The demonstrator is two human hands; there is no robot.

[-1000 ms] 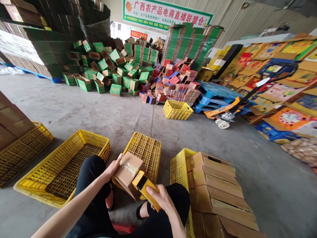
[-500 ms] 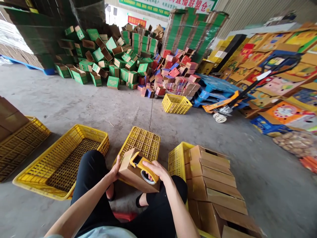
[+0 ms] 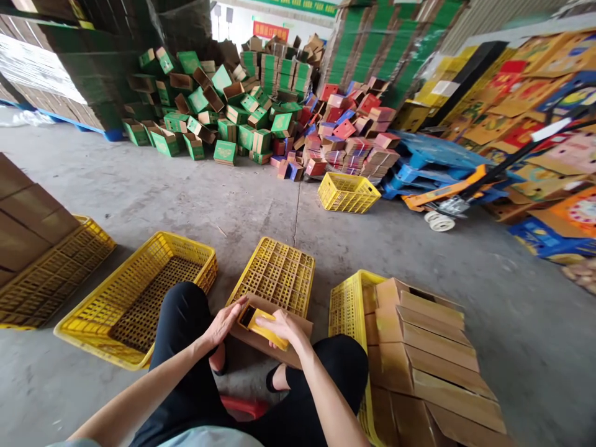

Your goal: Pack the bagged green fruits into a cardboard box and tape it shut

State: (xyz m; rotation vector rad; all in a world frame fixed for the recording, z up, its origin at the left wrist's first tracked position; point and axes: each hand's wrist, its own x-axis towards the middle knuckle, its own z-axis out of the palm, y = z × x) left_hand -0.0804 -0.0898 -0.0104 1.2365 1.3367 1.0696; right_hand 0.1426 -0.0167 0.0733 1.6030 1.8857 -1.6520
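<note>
I sit with a small brown cardboard box (image 3: 298,328) between my knees, resting against an upturned yellow crate (image 3: 279,273). My left hand (image 3: 224,321) lies against the box's left end, fingers curled round its edge. My right hand (image 3: 285,326) grips a yellow tape dispenser (image 3: 261,326) and presses it onto the top of the box. My black-trousered legs flank the box on both sides.
An open yellow crate (image 3: 139,298) stands at my left, another with brown cartons (image 3: 51,273) further left. A crate of stacked folded cartons (image 3: 419,347) stands at my right. Green and red box piles (image 3: 261,118), a far yellow crate (image 3: 347,192) and a pallet jack (image 3: 447,198) lie ahead.
The box has turned and dropped lower between my knees. My right hand brought the tape dispenser from the box's near side up onto its top and pressed it down.
</note>
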